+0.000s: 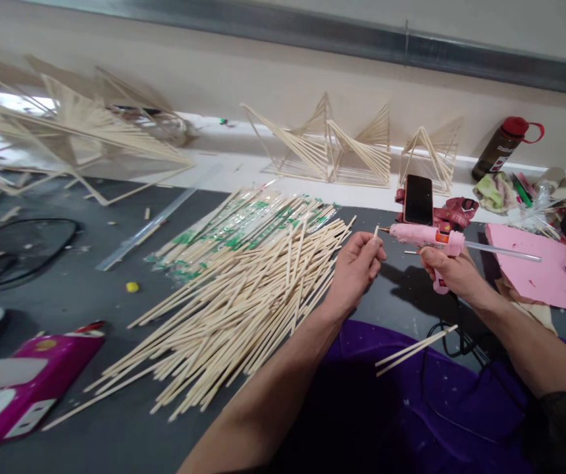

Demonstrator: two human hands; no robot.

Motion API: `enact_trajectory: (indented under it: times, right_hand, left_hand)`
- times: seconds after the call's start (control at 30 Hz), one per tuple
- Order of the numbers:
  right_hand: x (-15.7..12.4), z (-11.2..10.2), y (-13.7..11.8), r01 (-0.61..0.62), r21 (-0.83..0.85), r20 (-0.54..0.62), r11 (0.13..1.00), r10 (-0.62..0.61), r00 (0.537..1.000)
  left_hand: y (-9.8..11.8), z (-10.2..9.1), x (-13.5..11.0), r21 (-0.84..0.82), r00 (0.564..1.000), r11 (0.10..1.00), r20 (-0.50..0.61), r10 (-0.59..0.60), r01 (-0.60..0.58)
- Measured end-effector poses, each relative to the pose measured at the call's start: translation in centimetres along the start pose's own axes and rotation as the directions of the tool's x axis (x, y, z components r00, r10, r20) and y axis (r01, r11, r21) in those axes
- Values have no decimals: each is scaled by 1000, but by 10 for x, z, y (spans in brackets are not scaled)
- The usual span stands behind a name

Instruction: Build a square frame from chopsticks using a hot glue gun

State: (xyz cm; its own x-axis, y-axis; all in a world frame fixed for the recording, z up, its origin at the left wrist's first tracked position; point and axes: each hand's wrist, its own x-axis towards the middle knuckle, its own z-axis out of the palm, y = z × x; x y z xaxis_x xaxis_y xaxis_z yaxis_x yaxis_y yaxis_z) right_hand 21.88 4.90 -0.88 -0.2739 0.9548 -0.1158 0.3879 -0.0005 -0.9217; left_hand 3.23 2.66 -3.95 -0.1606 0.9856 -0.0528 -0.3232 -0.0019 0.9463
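My left hand (355, 270) is closed in a pinch on a short wooden stick (375, 232), its tip pointing up. My right hand (453, 271) grips a pink glue gun (424, 238) by the handle, and the nozzle almost touches the stick's tip. A clear glue rod (503, 251) pokes out of the gun's back. Two loose sticks (414, 350) lie on the purple cloth (401, 408) over my lap. To the left of my hands spreads a big heap of bamboo sticks (233, 303) on the grey table (85, 289).
Wrapped stick packs (236, 224) lie behind the heap. Finished stick structures (335, 148) line the white ledge. A phone (418, 199), a brown bottle (504, 148), pink foam (534, 273) and clutter are on the right. A magenta device (21, 388) sits front left. The gun's black cord (461, 342) trails over my lap.
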Motion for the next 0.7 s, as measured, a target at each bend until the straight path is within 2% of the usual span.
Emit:
enact_trajectory:
  times: [0.3, 0.7]
  right_hand:
    - [3, 1, 5, 39, 52, 22, 998, -40, 999]
    - [4, 4, -1, -19, 115, 16, 993, 18, 1000]
  left_hand:
    - [-2, -1, 2, -7, 1000, 1000, 1, 13, -13]
    - [-3, -1, 3, -24, 1000, 1000, -4, 5, -5]
